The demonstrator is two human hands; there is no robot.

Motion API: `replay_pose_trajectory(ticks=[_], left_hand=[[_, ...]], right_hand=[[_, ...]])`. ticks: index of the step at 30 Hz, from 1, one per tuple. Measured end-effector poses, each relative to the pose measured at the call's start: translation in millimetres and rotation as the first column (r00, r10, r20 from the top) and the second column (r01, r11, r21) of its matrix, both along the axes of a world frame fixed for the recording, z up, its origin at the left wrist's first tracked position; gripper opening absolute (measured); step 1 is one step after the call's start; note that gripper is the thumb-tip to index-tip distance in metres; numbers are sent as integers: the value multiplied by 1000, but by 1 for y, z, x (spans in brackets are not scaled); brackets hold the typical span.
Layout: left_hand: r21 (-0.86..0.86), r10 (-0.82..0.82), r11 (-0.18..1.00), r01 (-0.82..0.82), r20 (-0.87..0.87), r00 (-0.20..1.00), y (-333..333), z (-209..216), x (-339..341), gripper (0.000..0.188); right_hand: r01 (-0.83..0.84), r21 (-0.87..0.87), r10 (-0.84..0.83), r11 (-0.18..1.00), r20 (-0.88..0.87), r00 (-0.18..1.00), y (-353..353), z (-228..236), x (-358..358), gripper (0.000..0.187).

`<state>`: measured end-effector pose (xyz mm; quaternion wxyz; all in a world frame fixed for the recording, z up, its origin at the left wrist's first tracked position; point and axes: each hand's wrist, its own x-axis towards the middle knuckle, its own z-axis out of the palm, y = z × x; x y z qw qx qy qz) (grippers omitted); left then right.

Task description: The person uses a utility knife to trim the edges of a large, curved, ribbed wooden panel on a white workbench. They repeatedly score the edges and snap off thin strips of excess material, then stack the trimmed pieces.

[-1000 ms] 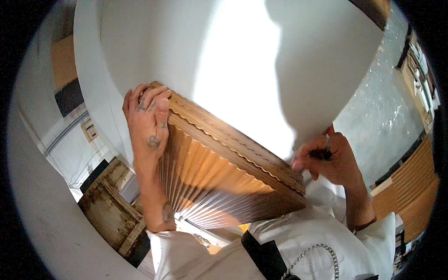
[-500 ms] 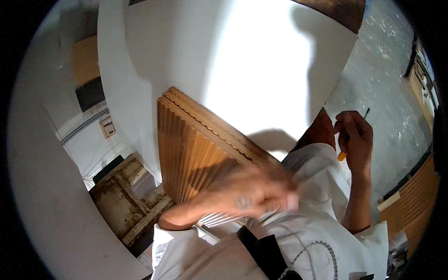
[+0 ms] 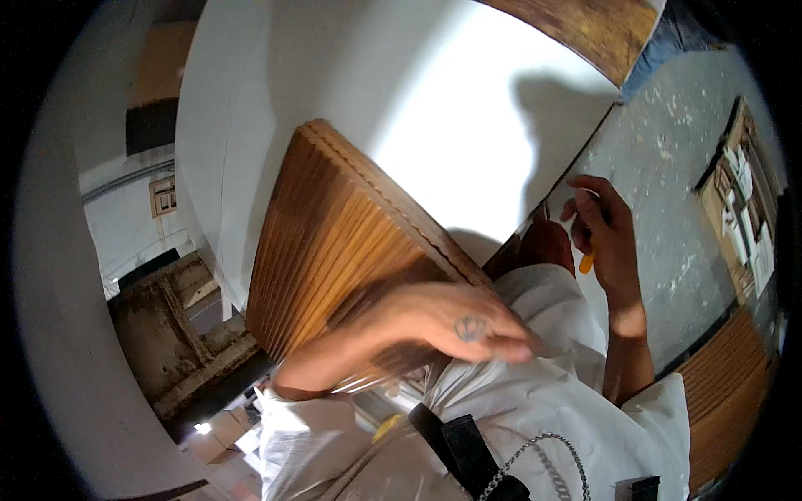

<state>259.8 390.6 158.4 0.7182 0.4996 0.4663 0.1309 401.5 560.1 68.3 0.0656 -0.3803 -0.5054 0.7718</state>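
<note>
A ribbed wooden panel (image 3: 334,242) is leaning at the centre of the view, its scalloped top edge running from about 11 o'clock down toward 4 o'clock, and it is resting against a big white board (image 3: 434,108) that is filling the upper half. The left hand (image 3: 451,321) is lying across the panel's lower end, just below centre, palm down with the fingers stretched out flat and pointing toward 3 o'clock; it is touching the wood but not gripping anything. The right hand (image 3: 606,234) is hovering at about 3 o'clock, well clear of the panel, with its fingers curled around a thin orange tool (image 3: 586,262) whose tip is poking out under the palm; what kind of tool it is cannot be made out. A white shirt (image 3: 535,401) is filling the lower part around 6 o'clock. Grey concrete floor (image 3: 668,167) is showing at 2 o'clock, and more slatted wood (image 3: 727,401) is lying at 4 o'clock.
</note>
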Motion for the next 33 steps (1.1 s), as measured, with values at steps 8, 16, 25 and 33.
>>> replay_pose_trajectory(ticks=[8, 16, 25, 33], left_hand=[[-80, 995, -24, -997, 98, -31, -157, 1, 93, 38], [-253, 596, -755, -604, 116, -794, -368, -41, 197, 47], [-345, 848, -444, -827, 136, -513, -345, -69, 203, 90], [-486, 988, 143, -862, 115, 99, -272, -90, 159, 86]], right_hand=[[-414, 495, 415, 763, 115, 902, -38, 18, -137, 62], [-272, 920, 479, 281, 111, 871, -66, 13, -303, 61], [-655, 557, 664, 510, 228, 712, -98, 12, -80, 95], [-399, 625, 508, 670, 5, 861, -156, -39, 18, 75]])
